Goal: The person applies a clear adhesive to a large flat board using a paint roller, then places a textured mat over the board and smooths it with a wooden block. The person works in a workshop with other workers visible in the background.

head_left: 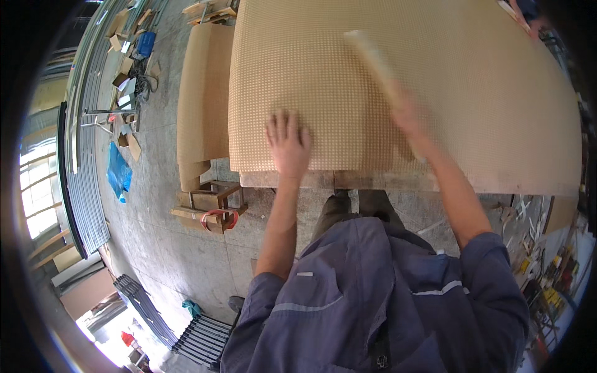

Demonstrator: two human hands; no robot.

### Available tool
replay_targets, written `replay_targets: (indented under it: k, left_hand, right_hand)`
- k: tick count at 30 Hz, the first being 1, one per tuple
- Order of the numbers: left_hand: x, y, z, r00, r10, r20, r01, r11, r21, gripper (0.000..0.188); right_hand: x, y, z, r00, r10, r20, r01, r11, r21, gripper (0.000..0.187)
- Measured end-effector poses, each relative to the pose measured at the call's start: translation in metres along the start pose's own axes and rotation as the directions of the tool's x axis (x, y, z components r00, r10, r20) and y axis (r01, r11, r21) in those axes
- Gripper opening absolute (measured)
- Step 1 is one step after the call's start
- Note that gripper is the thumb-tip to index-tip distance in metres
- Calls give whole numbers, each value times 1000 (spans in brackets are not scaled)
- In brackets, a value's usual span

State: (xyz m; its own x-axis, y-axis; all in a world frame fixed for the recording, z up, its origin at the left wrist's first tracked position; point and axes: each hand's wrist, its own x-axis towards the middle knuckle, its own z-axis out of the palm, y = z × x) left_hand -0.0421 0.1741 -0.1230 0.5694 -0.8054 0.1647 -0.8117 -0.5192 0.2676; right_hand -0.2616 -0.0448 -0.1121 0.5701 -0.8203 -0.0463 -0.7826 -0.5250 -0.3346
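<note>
A large tan sheet with a fine woven or grid-like pattern [311,68] covers the work table, whose worn front edge [286,179] shows below it. My left hand [289,143] lies flat on the sheet near its left front corner, fingers spread. Smeared by motion, my right hand [411,118] is closed around a long, pale, narrow bar [376,62]. The bar slants from far left to near right over the sheet and casts a shadow there. Its exact kind is too blurred to tell.
Left of the table hangs a brown curved sheet [202,99] above a wooden stand [214,202] with a red band. A blue plastic sheet [118,171] and scraps lie on the floor. Tools [550,298] sit at right. Part of another person [528,18] shows at the far right.
</note>
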Motion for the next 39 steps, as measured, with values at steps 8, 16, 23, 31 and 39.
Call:
replay_targets:
  k: [8, 16, 23, 31, 39]
  left_hand:
    - [-10, -79, -3, 981, -193, 24, 183, 960, 212, 60]
    - [-8, -45, 27, 956, -272, -113, 287, 946, 152, 59]
    - [-18, 122, 71, 1000, 14, 22, -19, 977, 210, 63]
    - [-28, 422, 131, 883, 435, 178, -461, 874, 154, 64]
    - [-64, 634, 179, 823, 560, 92, -554, 828, -84, 58]
  right_hand:
    - [-84, 99, -29, 872, 483, -79, -484, 875, 7, 82]
    - [-113, -103, 13, 951, -273, 148, 242, 951, 194, 58]
    - [-133, 7, -41, 963, -101, 251, 31, 963, 268, 55]
    - [-170, 255, -112, 974, 219, -59, -195, 943, 271, 53]
    - [-202, 455, -188, 895, 419, -155, -365, 885, 288, 66]
